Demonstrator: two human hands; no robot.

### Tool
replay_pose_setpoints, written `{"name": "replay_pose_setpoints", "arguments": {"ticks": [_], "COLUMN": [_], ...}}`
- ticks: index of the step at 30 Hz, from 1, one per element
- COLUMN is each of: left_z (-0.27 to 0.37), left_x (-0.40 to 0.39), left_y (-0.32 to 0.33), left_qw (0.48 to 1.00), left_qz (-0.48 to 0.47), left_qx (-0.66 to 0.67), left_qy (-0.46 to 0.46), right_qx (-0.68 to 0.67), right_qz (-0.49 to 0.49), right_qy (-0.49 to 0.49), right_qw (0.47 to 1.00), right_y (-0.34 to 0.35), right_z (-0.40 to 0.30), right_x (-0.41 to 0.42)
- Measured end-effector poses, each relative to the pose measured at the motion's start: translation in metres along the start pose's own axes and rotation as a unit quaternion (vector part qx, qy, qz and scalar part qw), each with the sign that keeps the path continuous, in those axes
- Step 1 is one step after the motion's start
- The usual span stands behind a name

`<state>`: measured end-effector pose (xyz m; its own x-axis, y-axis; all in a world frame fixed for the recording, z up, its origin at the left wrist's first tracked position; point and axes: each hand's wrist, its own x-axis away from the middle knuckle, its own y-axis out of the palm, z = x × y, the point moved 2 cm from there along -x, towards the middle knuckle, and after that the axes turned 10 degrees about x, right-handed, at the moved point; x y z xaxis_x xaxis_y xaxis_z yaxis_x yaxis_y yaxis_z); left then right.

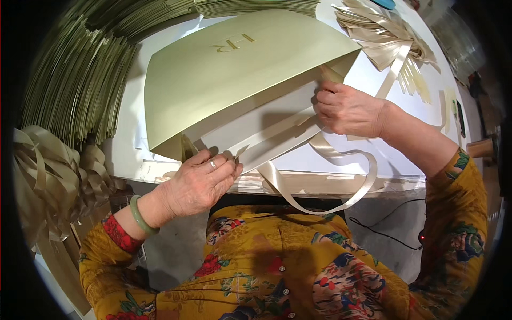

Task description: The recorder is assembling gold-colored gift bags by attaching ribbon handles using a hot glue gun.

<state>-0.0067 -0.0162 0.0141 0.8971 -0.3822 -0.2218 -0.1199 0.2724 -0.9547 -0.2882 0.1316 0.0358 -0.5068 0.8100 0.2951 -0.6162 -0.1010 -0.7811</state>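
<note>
A pale green paper gift bag [248,68] with gold lettering lies on its side on the white table, its mouth towards me and its pale inside showing. My left hand [208,182], with a ring and a green bangle at the wrist, grips the near edge of the mouth at the left. My right hand [346,108] pinches the bag's edge at the right end of the mouth; its fingertips are partly hidden. From the bag's near side a cream satin ribbon [370,172] loops down over the table's front edge.
Stacked flat green paper bags [80,84] stand at the left and back. Bunched ribbons [52,180] hang at the left. At the back right lie more ribbons [384,40] and pale strips [414,80]. The table's worn front edge [320,183] is close to my body. A black cable [384,232] hangs below.
</note>
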Motion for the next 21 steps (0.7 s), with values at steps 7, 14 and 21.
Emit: {"name": "replay_pose_setpoints", "arguments": {"ticks": [7, 14, 21], "left_z": [0.004, 0.010, 0.031], "left_x": [0.000, -0.008, -0.037], "left_y": [0.007, 0.003, -0.017], "left_qw": [0.999, 0.998, 0.989], "left_qz": [0.027, 0.037, 0.132], "left_qx": [0.014, 0.014, -0.001], "left_qy": [-0.026, -0.042, -0.064], "right_qx": [0.006, -0.065, -0.155], "right_qz": [-0.022, 0.129, 0.143], "right_qy": [0.075, 0.194, 0.215], "right_qw": [0.997, 0.970, 0.954], "right_y": [-0.032, -0.025, -0.022], "right_z": [-0.024, -0.047, -0.054], "right_x": [0.009, 0.015, 0.017]}}
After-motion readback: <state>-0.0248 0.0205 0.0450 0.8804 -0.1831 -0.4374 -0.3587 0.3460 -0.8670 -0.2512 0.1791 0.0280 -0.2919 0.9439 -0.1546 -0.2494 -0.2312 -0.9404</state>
